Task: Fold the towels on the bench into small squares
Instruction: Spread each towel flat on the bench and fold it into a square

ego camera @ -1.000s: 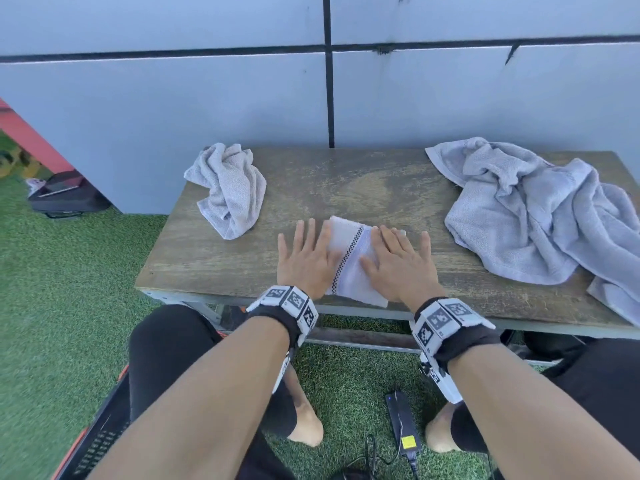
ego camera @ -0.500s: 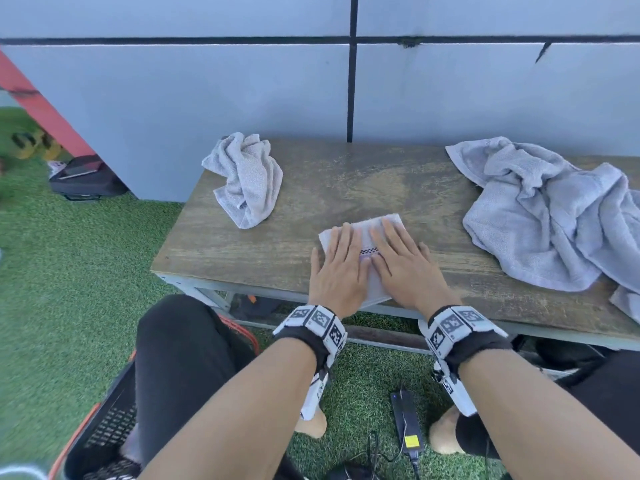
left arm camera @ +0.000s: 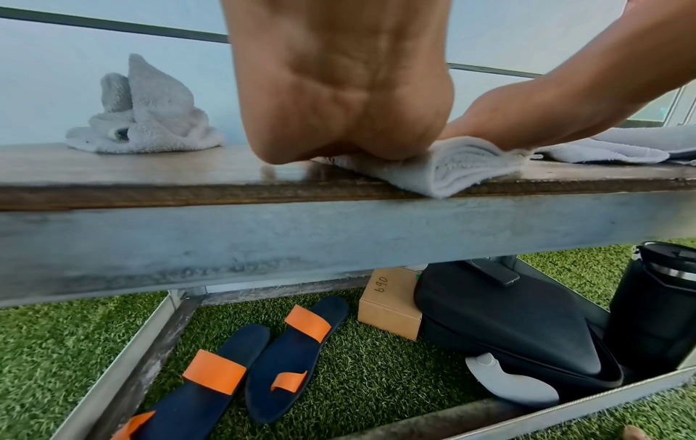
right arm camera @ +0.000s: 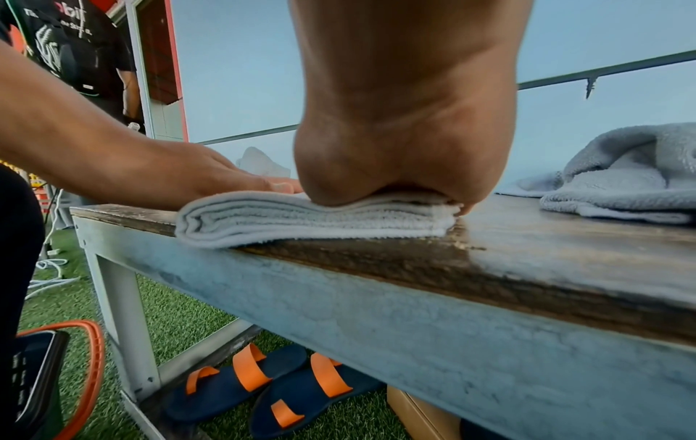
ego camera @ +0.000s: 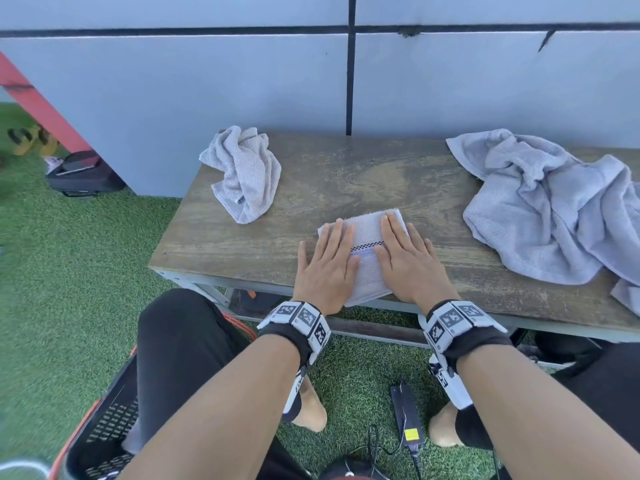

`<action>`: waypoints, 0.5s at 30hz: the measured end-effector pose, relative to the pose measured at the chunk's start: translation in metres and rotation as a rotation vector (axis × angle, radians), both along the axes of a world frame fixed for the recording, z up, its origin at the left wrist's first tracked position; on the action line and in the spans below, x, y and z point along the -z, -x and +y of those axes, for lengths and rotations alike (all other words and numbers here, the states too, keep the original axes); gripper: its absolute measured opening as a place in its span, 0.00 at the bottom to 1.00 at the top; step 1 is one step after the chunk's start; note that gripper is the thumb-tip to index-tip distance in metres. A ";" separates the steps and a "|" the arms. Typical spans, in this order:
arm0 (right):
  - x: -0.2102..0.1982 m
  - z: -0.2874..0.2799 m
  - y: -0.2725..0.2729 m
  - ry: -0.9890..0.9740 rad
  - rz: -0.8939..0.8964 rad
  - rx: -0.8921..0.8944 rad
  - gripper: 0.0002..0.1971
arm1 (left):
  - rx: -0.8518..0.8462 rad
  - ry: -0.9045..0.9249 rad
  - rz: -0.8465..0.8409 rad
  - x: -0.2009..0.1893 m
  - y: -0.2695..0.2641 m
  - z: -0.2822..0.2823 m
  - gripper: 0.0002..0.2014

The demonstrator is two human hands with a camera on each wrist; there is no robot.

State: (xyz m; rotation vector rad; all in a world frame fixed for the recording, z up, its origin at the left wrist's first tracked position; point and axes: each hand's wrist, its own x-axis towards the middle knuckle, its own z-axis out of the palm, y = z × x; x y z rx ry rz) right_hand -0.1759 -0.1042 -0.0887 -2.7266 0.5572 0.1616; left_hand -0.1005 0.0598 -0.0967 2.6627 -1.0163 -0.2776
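A small white towel (ego camera: pixel 367 233) with a checked black stripe lies folded in several layers at the near edge of the wooden bench (ego camera: pixel 346 178). My left hand (ego camera: pixel 329 258) lies flat on its left half and my right hand (ego camera: pixel 403 254) flat on its right half, fingers straight, both pressing it down. The wrist views show the stacked folds (left arm camera: pixel 463 172) (right arm camera: pixel 312 220) under each palm, one corner overhanging the bench edge. A crumpled grey towel (ego camera: pixel 244 173) sits at the bench's back left. A larger crumpled grey towel (ego camera: pixel 554 209) covers the right end.
A grey wall stands right behind the bench. Under the bench are blue sandals with orange straps (left arm camera: pixel 244 366), a cardboard box (left arm camera: pixel 388 303), a black bag (left arm camera: pixel 508 324) and a dark bottle (left arm camera: pixel 659 300). A black crate (ego camera: pixel 100 427) and a charger with cable (ego camera: pixel 405 420) lie on the green turf.
The towel was turned so its stripe runs across instead of towards me, and both hands came onto it, then slid apart to its left and right halves. The head view shifted left.
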 end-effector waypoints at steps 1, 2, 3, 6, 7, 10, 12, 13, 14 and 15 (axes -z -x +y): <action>0.000 0.001 0.001 -0.003 0.003 0.005 0.31 | 0.001 -0.023 0.003 -0.001 0.000 0.002 0.29; 0.000 0.001 0.001 -0.006 0.007 0.011 0.31 | 0.000 -0.046 0.010 -0.003 -0.001 0.003 0.29; 0.001 0.002 0.002 -0.010 0.012 0.016 0.31 | -0.005 -0.062 0.024 -0.005 -0.002 0.004 0.29; 0.000 0.005 0.004 -0.026 0.028 0.033 0.31 | -0.021 -0.106 0.063 -0.011 -0.001 0.005 0.29; 0.000 0.005 0.005 -0.040 0.024 0.042 0.31 | -0.036 -0.115 0.071 -0.013 0.000 0.003 0.29; 0.004 0.005 0.006 -0.085 0.006 0.064 0.32 | -0.193 -0.071 0.164 -0.016 0.006 -0.006 0.35; 0.009 0.004 0.006 -0.100 -0.004 0.062 0.33 | -0.280 -0.035 0.203 -0.017 0.009 -0.009 0.38; 0.012 0.004 0.006 -0.094 -0.011 0.056 0.34 | -0.300 -0.024 0.194 -0.018 0.011 -0.010 0.37; 0.013 0.003 0.006 -0.088 -0.022 0.052 0.34 | -0.315 -0.008 0.179 -0.019 0.012 -0.011 0.35; 0.012 0.003 0.007 -0.086 -0.037 0.050 0.34 | -0.331 0.008 0.166 -0.023 0.013 -0.012 0.34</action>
